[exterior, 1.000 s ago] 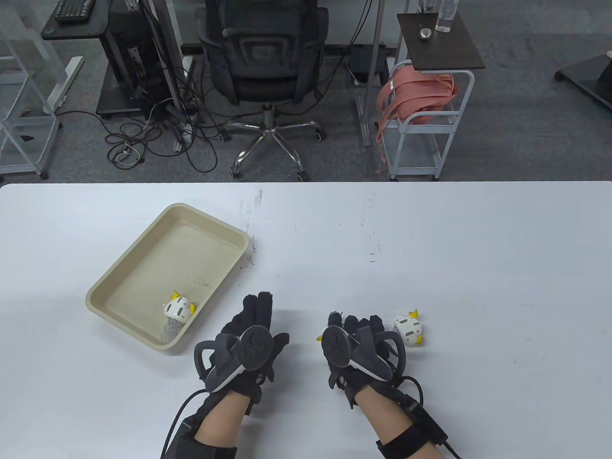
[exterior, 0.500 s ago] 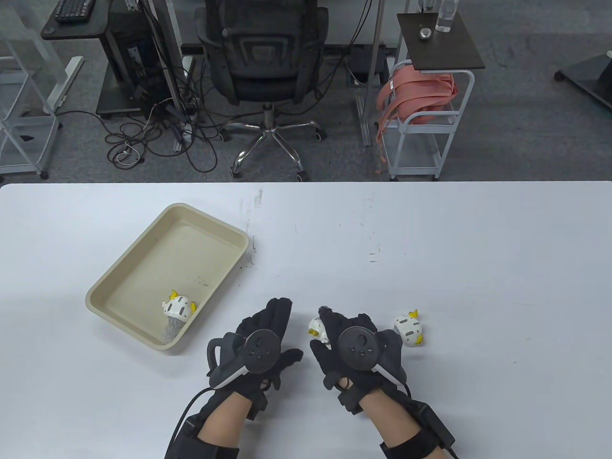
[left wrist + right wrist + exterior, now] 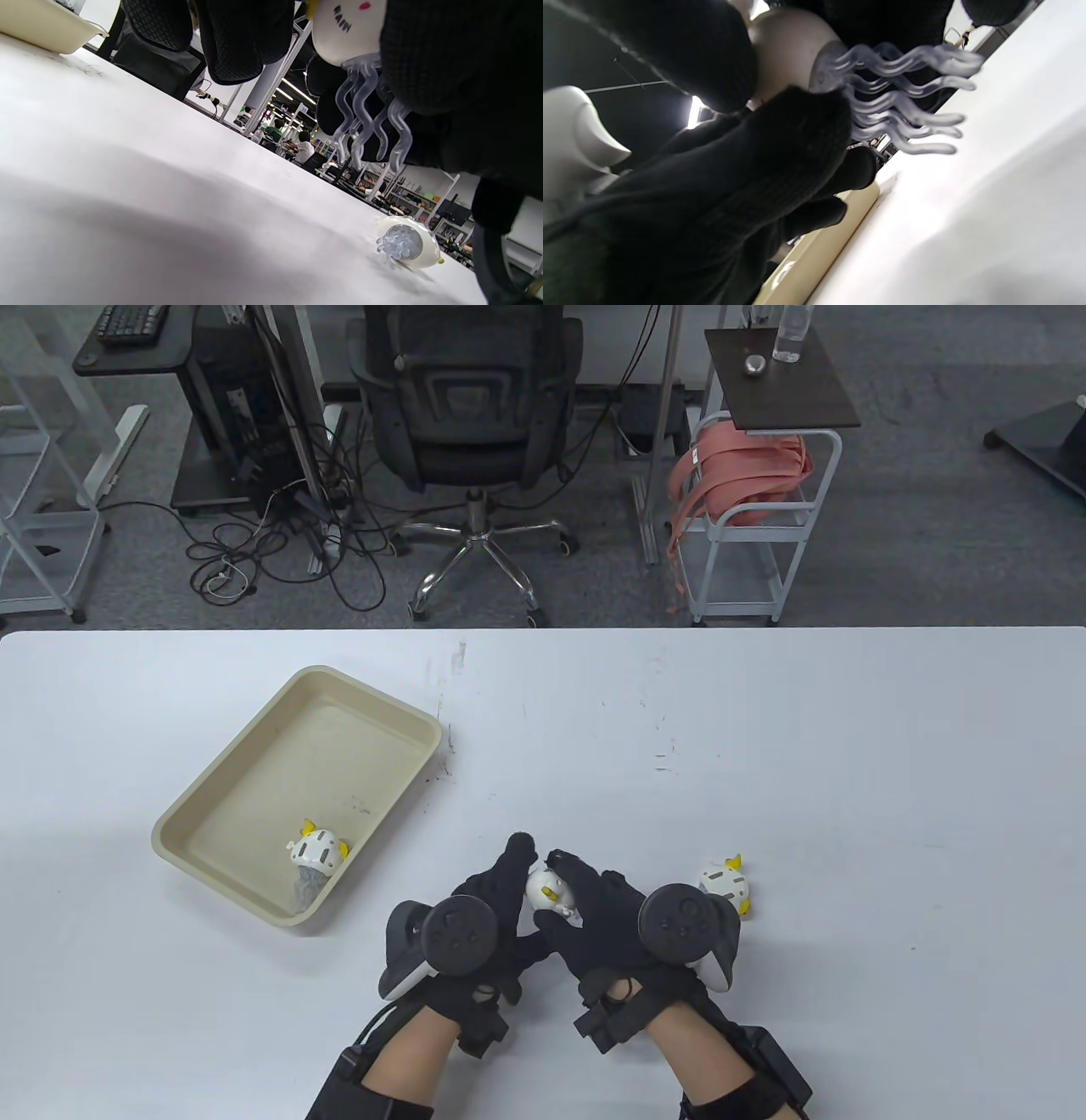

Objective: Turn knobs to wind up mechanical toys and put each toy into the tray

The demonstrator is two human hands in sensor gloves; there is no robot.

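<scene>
My right hand [image 3: 585, 899] grips a white dome-shaped wind-up toy [image 3: 547, 891] with yellow fins, lifted just off the table. Its clear wavy legs [image 3: 895, 97] hang free in the right wrist view. My left hand [image 3: 513, 869] reaches its straight fingers [image 3: 237, 38] up to the toy's left side; a narrow gap shows in the left wrist view. A second toy [image 3: 725, 889] lies on the table right of my right hand, its legs [image 3: 401, 243] facing the left wrist camera. A third toy [image 3: 318, 848] lies in the near corner of the beige tray [image 3: 254, 763].
The tray's rim [image 3: 818, 254] lies left of the hands, its long side running diagonally. Beyond the white table's far edge [image 3: 543, 629] stand an office chair [image 3: 467, 415] and a small cart [image 3: 755, 534].
My right hand lifted the toy and rolled leftward, bringing it into view. My left hand moved right and forward until its fingers reached the toy. The other two toys stayed put.
</scene>
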